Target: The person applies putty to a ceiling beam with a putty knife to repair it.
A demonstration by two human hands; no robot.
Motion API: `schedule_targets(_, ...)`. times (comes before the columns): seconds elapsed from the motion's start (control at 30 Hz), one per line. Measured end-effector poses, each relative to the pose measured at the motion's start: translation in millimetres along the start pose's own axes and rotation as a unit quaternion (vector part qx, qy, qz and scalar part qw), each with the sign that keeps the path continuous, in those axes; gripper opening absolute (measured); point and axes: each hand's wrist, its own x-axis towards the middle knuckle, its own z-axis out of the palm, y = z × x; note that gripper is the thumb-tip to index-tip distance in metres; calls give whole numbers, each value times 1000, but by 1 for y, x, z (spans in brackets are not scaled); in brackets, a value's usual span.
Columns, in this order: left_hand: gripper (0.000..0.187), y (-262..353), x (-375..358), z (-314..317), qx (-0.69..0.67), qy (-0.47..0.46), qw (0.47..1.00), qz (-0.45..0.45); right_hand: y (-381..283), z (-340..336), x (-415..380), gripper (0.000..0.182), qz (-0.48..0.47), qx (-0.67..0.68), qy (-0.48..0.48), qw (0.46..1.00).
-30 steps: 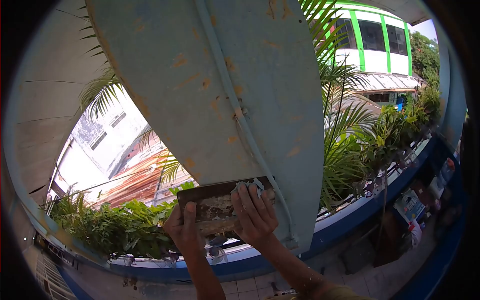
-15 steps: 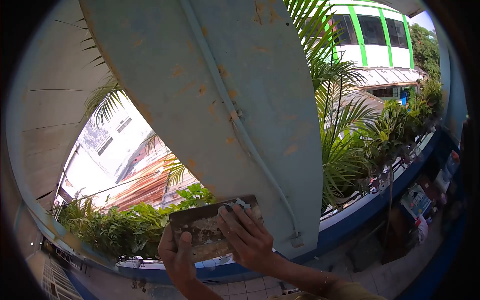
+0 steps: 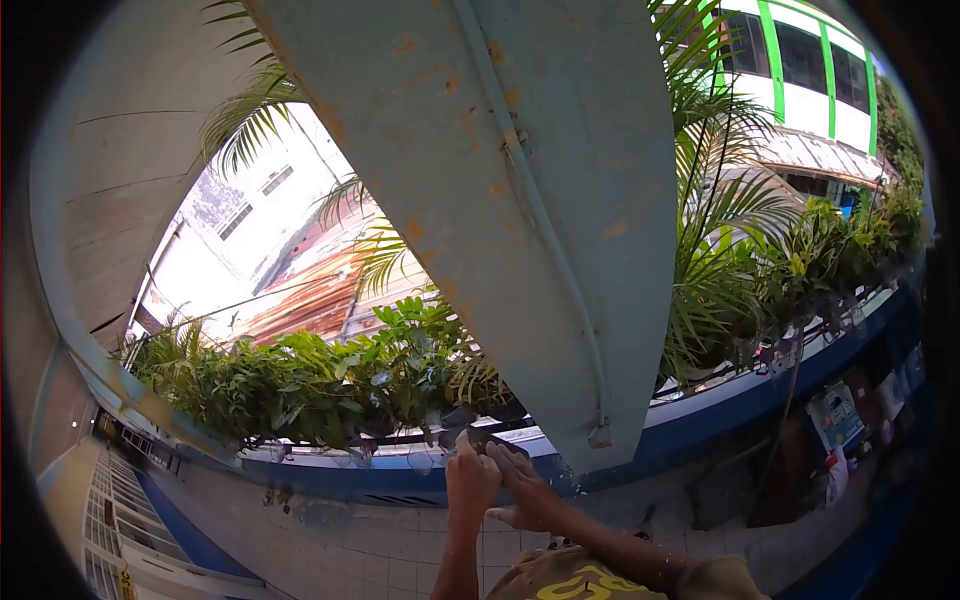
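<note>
Low in the middle of the head view, my left hand is closed around a dark, flat rectangular board. The board is tilted away, so only a narrow part of its face shows, mostly behind my fingers. My right hand lies close against my left hand, its fingers stretched toward the board and its thumb apart. Pale dust marks the fingers. Whether any grey paste is under the right fingertips is hidden. Both hands are below the lower end of a grey-blue pillar with patchy, flaking paint.
A conduit pipe runs down the pillar to a small box. Leafy plants line the blue-and-white ledge behind the hands. Below lies a tiled floor. Assorted items, including a blue-and-white package, stand at right.
My hands and the board have dropped lower, away from the pillar face. The board has tipped from face-on to nearly edge-on. The view has shifted, placing the pillar farther right.
</note>
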Motion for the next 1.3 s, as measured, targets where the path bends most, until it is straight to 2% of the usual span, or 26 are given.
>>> schedule_targets(0.03, 47, -2, -3, 2, -2, 12, 1000, 21, 10, 12, -2, 111, -38, 103, 9, 994)
schedule_targets(0.07, 47, 0, -5, -4, -34, 25, 999, 32, 22, 22, -7, 108, 3, 100, -2, 995)
schedule_targets(0.1, 47, -1, -4, -10, -35, 26, 999, 28, 51, 39, -17, 108, 3, 99, -6, 995)
schedule_targets(0.13, 47, -3, -3, -17, -38, 37, 999, 6, 90, 62, -30, 106, 86, 79, -102, 988)
schedule_targets(0.17, 46, -7, -4, -22, -40, 48, 998, -15, 92, 57, -31, 105, 166, 55, -196, 965)
schedule_targets(0.23, 48, -21, -4, -24, -31, 65, 997, -11, 92, 47, -38, 102, 283, -149, -374, 870)
schedule_targets(0.27, 51, -31, -4, -23, -18, 76, 997, -5, 84, 39, -36, 102, 280, -152, -378, 870)
schedule_targets(0.33, 53, -39, -5, -16, -10, 86, 996, -8, 68, 23, -36, 106, 154, -59, -146, 975)
schedule_targets(0.4, 53, -38, -9, -4, -19, 52, 998, -11, 23, -13, -12, 115, 4, -11, -100, 995)
schedule_targets(0.43, 52, -38, -9, 4, -30, 41, 999, -8, 20, -9, -8, 119, -49, 5, -106, 993)
schedule_targets(0.47, 52, -32, -11, 7, -23, 43, 999, -8, 14, -9, -5, 119, -23, 57, -134, 989)
schedule_targets(0.5, 52, -27, -13, 8, -16, 44, 999, -8, 21, 2, -7, 115, -19, 79, -117, 990)
schedule_targets(0.6, 50, -23, -16, -12, -108, 50, 993, -10, 63, 21, -31, 110, 40, 48, -128, 990)
schedule_targets(0.63, 50, -30, -18, -14, -112, 47, 992, -16, 76, 20, -40, 107, 144, -51, -217, 964)
schedule_targets(0.67, 49, -36, -16, -18, -112, 60, 991, -37, 78, 14, -40, 104, 241, -150, -297, 912)
schedule_targets(0.7, 49, -41, -14, -20, -111, 73, 989, -57, 76, 11, -42, 104, 241, -152, -299, 911)
schedule_targets(0.73, 48, -44, -14, -21, -80, 70, 992, -60, 71, 9, -49, 96, 172, -101, -169, 965)
schedule_targets(0.77, 48, -45, -15, -18, -82, 67, 993, -60, 62, 4, -53, 88, 100, -49, -35, 993)
schedule_targets(0.8, 48, -46, -16, -15, -81, 65, 994, -41, 55, -5, -51, 88, 104, -52, -34, 993)
schedule_targets(0.87, 47, -46, -17, -10, -83, 60, 995, -18, 48, -21, -42, 66, -25, -9, -99, 995)
schedule_targets(0.9, 46, -45, -18, -10, -100, 61, 993, -11, 57, -20, -47, 66, -19, -12, -96, 995)
schedule_targets(0.97, 46, -43, -21, -13, -121, 59, 991, -5, 94, -25, -64, 45, 151, -83, 92, 981)
schedule_targets(1.03, 45, -42, -25, -22, -135, 38, 989, -48, 119, -51, -82, 37, 217, -162, 183, 945)
schedule_targets(1.07, 45, -45, -27, -24, -131, 38, 989, -56, 126, -63, -89, 37, 216, -167, 179, 945)
schedule_targets(1.13, 45, -61, -33, -18, -124, 42, 990, -58, 130, -74, -100, 43, 335, -218, 207, 893)
schedule_targets(1.3, 45, -71, -40, 0, -126, 14, 989, -78, 143, -41, -99, 60, 284, -274, 201, 897)
